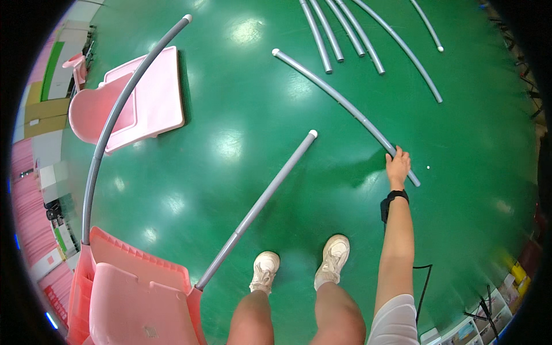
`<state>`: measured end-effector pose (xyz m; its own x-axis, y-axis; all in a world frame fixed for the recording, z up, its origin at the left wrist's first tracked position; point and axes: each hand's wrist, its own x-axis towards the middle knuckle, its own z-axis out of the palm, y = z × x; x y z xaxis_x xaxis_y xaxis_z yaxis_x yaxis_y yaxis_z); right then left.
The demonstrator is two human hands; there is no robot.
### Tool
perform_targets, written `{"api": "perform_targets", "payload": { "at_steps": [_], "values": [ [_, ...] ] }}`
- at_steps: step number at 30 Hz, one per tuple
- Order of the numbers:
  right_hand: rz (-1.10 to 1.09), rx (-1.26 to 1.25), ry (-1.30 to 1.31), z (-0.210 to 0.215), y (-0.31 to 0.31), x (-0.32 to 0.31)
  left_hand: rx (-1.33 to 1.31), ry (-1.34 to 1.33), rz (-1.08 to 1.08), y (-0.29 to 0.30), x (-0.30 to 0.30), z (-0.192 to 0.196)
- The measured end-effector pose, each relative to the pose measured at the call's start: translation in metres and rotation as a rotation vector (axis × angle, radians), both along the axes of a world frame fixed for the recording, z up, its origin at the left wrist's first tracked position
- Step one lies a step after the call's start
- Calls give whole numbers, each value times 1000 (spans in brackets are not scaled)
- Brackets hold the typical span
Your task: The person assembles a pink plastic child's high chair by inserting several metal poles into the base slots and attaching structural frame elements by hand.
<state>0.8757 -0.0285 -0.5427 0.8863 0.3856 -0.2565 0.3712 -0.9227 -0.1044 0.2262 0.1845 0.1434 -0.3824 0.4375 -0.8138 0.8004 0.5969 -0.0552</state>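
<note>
One slim grey tube with a white end cap [345, 105], set under the right hand [397, 168], its fingers [404, 155] curled over and clamped on the tube near the uncapped end; capped end well apart, ahead and left of the fingers. One black wristband [397, 195], just behind the fingers. One small white speck [428, 167], on the green glossy floor [477, 167] just right of them. Several loose grey tubes [317, 36], ahead of the fingers, roughly side by side. One pink moulded plastic seat [141, 305], behind and left, with two white-capped grey legs [256, 210] fitted. One pink plastic chair with a tray [164, 98], far left and ahead. Two off-white laced shoes [334, 253], behind and left.
</note>
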Motion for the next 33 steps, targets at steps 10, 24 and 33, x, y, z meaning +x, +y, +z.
{"api": "perform_targets", "payload": {
  "at_steps": [10,24,33],
  "values": [
    [215,47,196,37,-48,-38,0,61,5,8,-28,48],
    [-333,801,1052,468,-44,-73,202,-358,-141,-32,-11,92],
    [-489,1481,1576,714,86,-97,364,-303,-543,-40,49,170]
  ]
}}
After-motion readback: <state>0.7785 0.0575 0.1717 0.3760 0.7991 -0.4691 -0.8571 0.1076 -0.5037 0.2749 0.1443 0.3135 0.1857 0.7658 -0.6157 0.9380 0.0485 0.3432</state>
